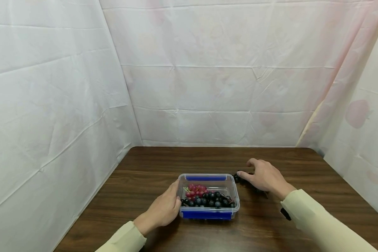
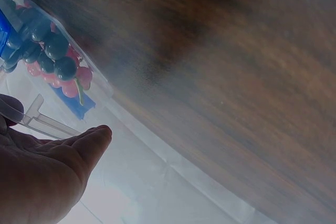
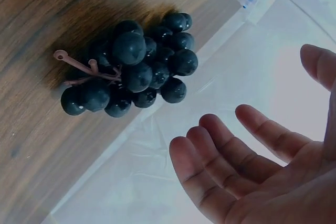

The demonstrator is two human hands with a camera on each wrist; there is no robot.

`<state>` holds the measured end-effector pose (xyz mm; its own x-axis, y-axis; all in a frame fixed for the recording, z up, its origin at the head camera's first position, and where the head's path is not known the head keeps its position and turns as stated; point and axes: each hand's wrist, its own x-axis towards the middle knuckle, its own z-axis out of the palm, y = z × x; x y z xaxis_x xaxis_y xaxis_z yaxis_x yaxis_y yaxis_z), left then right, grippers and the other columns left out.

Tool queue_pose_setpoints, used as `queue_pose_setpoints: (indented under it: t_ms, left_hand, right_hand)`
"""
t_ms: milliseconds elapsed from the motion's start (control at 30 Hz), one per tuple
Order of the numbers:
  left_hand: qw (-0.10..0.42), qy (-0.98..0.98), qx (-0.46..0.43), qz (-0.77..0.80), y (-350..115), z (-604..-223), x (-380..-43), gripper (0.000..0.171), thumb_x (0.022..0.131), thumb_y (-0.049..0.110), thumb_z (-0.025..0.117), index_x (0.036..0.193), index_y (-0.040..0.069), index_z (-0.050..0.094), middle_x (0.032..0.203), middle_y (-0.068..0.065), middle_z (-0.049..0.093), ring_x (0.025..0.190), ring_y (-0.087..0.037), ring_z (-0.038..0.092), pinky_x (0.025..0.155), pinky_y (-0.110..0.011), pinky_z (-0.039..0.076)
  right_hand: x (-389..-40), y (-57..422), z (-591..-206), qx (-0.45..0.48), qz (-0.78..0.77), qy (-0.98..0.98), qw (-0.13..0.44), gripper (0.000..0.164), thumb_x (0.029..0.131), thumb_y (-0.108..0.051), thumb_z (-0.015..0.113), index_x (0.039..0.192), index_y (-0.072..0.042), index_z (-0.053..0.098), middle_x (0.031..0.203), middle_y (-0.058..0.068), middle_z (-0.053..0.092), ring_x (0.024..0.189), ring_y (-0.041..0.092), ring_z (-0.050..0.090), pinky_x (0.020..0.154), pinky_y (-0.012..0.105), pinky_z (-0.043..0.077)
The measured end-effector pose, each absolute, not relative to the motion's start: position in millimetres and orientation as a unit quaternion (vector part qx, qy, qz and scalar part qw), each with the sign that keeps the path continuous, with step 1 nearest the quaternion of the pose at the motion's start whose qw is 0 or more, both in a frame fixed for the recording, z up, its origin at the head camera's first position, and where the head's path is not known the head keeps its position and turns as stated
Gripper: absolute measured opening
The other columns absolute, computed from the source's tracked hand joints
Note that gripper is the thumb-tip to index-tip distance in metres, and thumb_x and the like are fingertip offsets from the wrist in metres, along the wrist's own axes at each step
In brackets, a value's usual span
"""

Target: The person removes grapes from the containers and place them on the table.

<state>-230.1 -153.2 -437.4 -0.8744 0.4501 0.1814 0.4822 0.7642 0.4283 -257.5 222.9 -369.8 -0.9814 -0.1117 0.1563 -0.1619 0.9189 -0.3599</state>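
A clear plastic food container with blue side clips sits on the table. In it lie a bunch of red grapes and a bunch of black grapes. My left hand rests along the container's left wall, fingers extended; in the left wrist view the hand lies beside a clear plastic edge. To the container's right, my right hand hovers over another bunch of black grapes, partly hidden under it in the head view. The right wrist view shows the fingers spread apart from these grapes, which have a brownish stem.
The dark wood-grain table has rounded far corners. Pale cloth sheets hang behind it and on both sides. A small dark object shows under the right sleeve.
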Motion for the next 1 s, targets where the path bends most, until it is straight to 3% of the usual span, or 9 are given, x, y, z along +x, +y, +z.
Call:
queue_pose_setpoints:
  t_ms: [633,867,1000]
  left_hand:
    - [0.029,-0.941,-0.244,-0.231,-155,-441,-231,0.065,0.106,0.016,0.04,0.163,-0.002,0.014,0.164,-0.021,0.03,0.145,-0.032,0.04,0.114,-0.051,0.04]
    - [0.033,-0.94,-0.245,-0.233,-155,-441,-231,0.065,0.106,0.016,0.041,0.163,-0.002,0.015,0.163,-0.021,0.031,0.144,-0.032,0.041,0.114,-0.051,0.04]
    - [0.033,-0.94,-0.246,-0.234,-155,-441,-231,0.065,0.106,0.016,0.041,0.162,-0.002,0.015,0.164,-0.021,0.03,0.145,-0.032,0.04,0.114,-0.051,0.04]
  right_hand:
    - [-247,201,-364,0.137,0.223,-0.962,0.074,0.065,0.094,-0.064,0.062,0.13,-0.011,0.065,0.123,0.012,0.068,0.112,0.033,0.065,0.087,0.056,0.054]
    - [-244,194,-364,0.157,0.226,-0.959,0.072,0.063,0.092,-0.065,0.063,0.129,-0.014,0.066,0.108,0.0,0.066,0.1,0.02,0.064,0.081,0.047,0.055]
    - [-242,190,-364,0.173,0.233,-0.955,0.062,0.06,0.092,-0.065,0.064,0.128,-0.016,0.066,0.109,-0.002,0.067,0.098,0.02,0.065,0.08,0.045,0.055]
